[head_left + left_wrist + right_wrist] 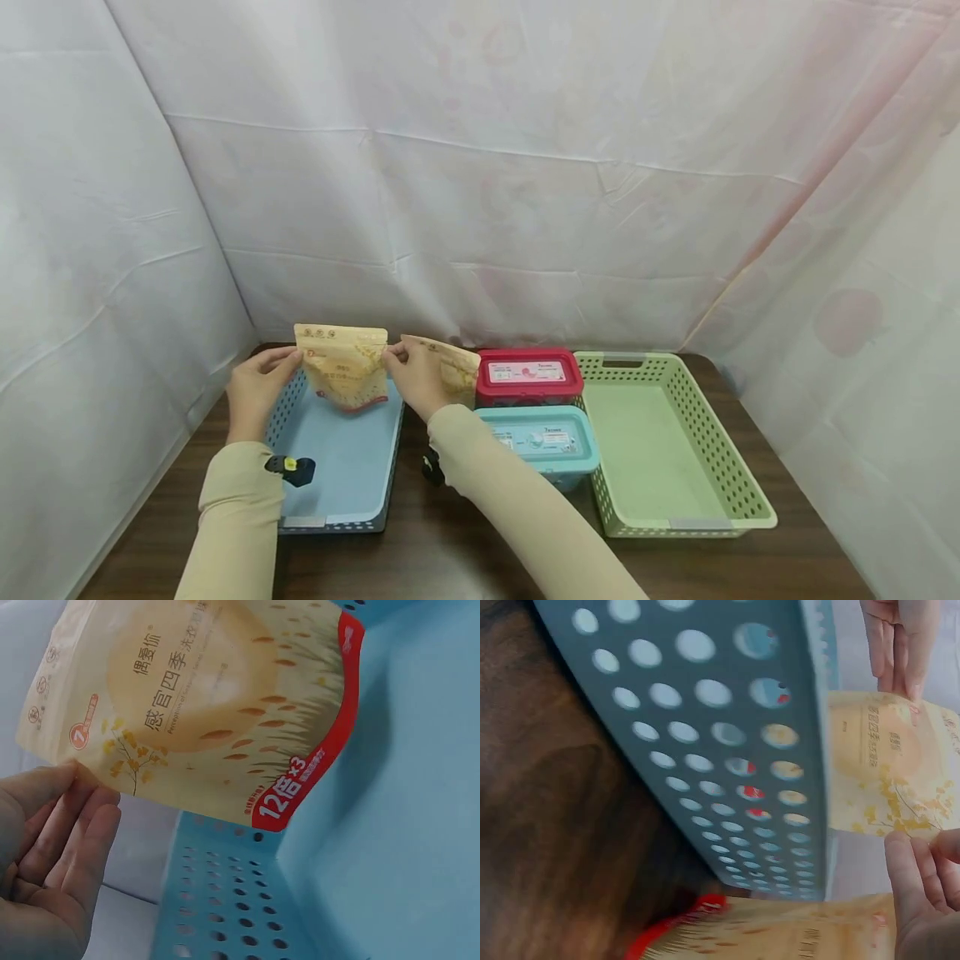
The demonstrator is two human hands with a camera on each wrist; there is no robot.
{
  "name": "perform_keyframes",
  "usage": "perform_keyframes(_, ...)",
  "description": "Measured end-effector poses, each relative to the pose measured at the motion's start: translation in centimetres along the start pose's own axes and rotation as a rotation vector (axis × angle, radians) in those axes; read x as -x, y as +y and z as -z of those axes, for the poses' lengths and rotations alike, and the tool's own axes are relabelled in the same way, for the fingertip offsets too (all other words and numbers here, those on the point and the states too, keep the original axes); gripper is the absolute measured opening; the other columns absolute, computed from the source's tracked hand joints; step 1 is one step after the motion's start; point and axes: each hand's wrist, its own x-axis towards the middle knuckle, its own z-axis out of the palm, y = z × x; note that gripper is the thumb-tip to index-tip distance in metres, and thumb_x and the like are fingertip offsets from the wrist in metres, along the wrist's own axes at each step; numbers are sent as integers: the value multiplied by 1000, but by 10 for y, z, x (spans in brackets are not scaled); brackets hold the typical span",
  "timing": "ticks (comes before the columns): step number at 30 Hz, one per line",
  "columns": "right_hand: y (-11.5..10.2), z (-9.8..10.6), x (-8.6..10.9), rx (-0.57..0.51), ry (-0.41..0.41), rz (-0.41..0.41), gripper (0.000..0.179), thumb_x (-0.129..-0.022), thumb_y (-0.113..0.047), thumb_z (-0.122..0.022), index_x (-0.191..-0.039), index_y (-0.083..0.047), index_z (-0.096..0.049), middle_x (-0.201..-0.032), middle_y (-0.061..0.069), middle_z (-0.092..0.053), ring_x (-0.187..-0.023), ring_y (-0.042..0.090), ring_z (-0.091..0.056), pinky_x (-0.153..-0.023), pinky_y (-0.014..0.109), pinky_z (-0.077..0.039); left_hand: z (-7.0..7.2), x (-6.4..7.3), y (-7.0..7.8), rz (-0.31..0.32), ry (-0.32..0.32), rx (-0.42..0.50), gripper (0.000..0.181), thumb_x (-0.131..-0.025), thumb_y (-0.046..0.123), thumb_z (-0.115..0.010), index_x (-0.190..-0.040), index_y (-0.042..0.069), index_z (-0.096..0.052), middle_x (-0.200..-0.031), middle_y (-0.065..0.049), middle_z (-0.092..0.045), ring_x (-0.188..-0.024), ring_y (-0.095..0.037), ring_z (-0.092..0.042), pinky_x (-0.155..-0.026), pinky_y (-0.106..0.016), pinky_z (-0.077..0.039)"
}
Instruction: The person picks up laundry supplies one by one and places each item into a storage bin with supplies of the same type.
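In the head view, we find the pale-yellow, red-based plastic pouch [343, 368] upright over the far end of the blue perforated plastic basket [341, 467]; we cannot tell whether its base touches the floor. The left hand [261, 392] and right hand [418, 379] pinch its opposite side edges near the top. A second pale-yellow pouch [461, 372], partly hidden by the right hand, stands between that basket and the red lidded rectangular box [528, 375]. The contents of this and the teal lidded rectangular box [543, 442], beside the light-green perforated plastic basket [652, 442], are concealed. In the left wrist view, the frame crops the held pouch. In the right wrist view, we note its red base through the wall's holes; the second pouch is cut off below.
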Motion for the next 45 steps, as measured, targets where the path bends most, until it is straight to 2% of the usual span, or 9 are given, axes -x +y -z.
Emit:
perform_keyframes(5, 5, -6, 3, -37, 21, -44, 14, -101, -22, -63, -99, -12, -72, -86, -4, -66, -72, 8, -58, -65, 26, -50, -6, -5, -8, 31, -5, 31, 58, -94, 54, -64, -135, 14, -64, -130, -15, -64, -122, -31, -57, -108, -58, -36)
perform_keyframes(9, 9, -11, 4, -39, 38, -60, 14, -101, -22, -63, -98, -12, -72, -83, -8, -64, -70, 7, -56, -63, 25, -49, -10, -8, -13, 42, 6, 28, 57, -95, 53, -64, -135, 13, -64, -130, -15, -65, -119, -30, -60, -108, -56, -38)
perform_keyframes(16, 15, -15, 1, -64, 43, -50, 13, -101, -20, -63, -100, -11, -72, -87, -4, -65, -73, 9, -58, -64, 27, -51, -13, -14, -15, 59, -22, 28, 58, -95, 52, -63, -137, 13, -62, -131, -13, -64, -114, -22, -64, -104, -46, -46)
perform_keyframes(22, 16, -15, -1, -64, 38, -38, 13, -101, -19, -64, -104, -10, -72, -92, -2, -67, -80, 10, -61, -67, 26, -52, -15, -18, -17, 45, -10, 30, 56, -95, 50, -64, -137, 13, -63, -130, -11, -65, -111, -18, -66, -100, -41, -49)
perform_keyframes(32, 17, -14, -3, -60, -9, -47, 18, -102, -21, -62, -113, -9, -70, -98, -2, -66, -87, 12, -62, -72, 27, -53, -17, -19, -19, 34, -10, 19, 55, -97, 48, -63, -138, 12, -61, -131, -13, -64, -105, -15, -66, -100, -43, -50)
perform_keyframes(38, 14, -12, -2, -44, -40, -55, 23, -102, -22, -61, -119, -7, -68, -104, 0, -67, -96, 17, -63, -78, 29, -54, -17, -18, -19, 46, -26, 38, 59, -95, 50, -64, -140, 11, -59, -133, -14, -63, -112, -22, -65, -102, -45, -48)
perform_keyframes(45, 11, -8, 2, -73, -87, -59, 31, -102, -27, -61, -125, -5, -64, -108, 3, -65, -100, 19, -63, -79, 30, -54, -16, -18, -17, 71, -71, 45, 71, -92, 57, -65, -145, 12, -53, -141, -14, -57, -126, -32, -57, -107, -49, -43)
